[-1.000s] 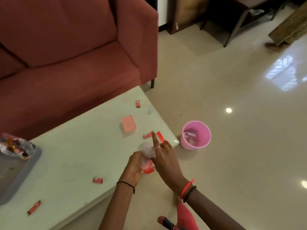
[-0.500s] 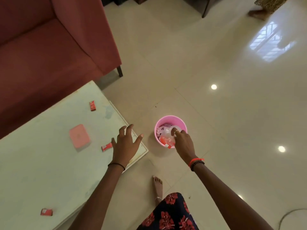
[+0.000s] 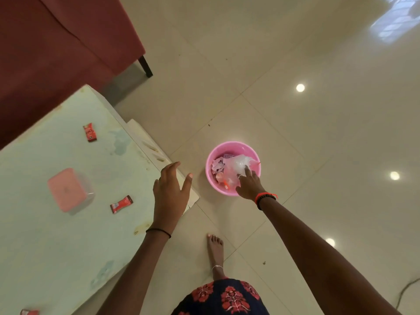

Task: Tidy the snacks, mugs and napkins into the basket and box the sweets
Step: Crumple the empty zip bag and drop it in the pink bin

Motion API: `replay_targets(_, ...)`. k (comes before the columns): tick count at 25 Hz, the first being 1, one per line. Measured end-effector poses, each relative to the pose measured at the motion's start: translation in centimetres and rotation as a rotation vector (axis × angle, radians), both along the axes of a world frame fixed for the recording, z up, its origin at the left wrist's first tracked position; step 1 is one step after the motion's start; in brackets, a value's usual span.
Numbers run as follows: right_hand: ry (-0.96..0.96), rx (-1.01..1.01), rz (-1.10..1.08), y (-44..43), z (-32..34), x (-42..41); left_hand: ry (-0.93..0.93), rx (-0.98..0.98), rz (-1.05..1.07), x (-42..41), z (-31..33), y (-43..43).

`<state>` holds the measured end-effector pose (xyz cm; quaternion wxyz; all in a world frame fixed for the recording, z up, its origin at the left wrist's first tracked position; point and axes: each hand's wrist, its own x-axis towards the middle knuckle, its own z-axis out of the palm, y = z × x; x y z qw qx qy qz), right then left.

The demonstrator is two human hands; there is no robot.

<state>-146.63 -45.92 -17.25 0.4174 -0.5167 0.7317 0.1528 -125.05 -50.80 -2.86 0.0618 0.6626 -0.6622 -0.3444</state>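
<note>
No text, brand or number reads clearly anywhere. Red sweet wrapper near the far desk edge (image 3: 90, 132): white marks on the face, too blurred to make out; same for the red wrapper beside the pink box (image 3: 121, 204) and the one cut off at the bottom edge (image 3: 29, 312). Crumpled wrappers inside the pink bin (image 3: 233, 168) show dark print, but it is too small and creased to read.
</note>
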Motion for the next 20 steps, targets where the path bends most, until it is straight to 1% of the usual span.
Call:
replay_targets(3, -0.046, 0.061, -0.021, -0.4, -2.9, 0.1, 0.027, 0.003, 0.008, 0.4, -2.0, -0.1)
replay_targets(6, 0.001, 0.029, 0.005, -0.8, -3.8, 0.5, 0.028, -0.007, -0.001, 1.2, -2.7, -0.4)
replay_targets(9, 0.056, -0.032, 0.024, -0.9, -2.9, 1.2, 0.026, -0.01, 0.011, 2.0, -2.2, -0.9)
replay_targets(14, 0.105, -0.143, 0.038, -1.4, 1.7, 3.6, -0.004, -0.04, 0.025, 4.2, 0.7, -0.8)
replay_targets(18, 0.102, -0.23, 0.007, -2.3, 7.3, 7.1, -0.052, -0.039, 0.058, 8.1, 4.0, 0.3)
replay_targets(20, 0.087, -0.322, -0.02, -2.5, 10.7, 9.7, -0.054, -0.051, 0.095, 10.7, 5.8, 1.6)
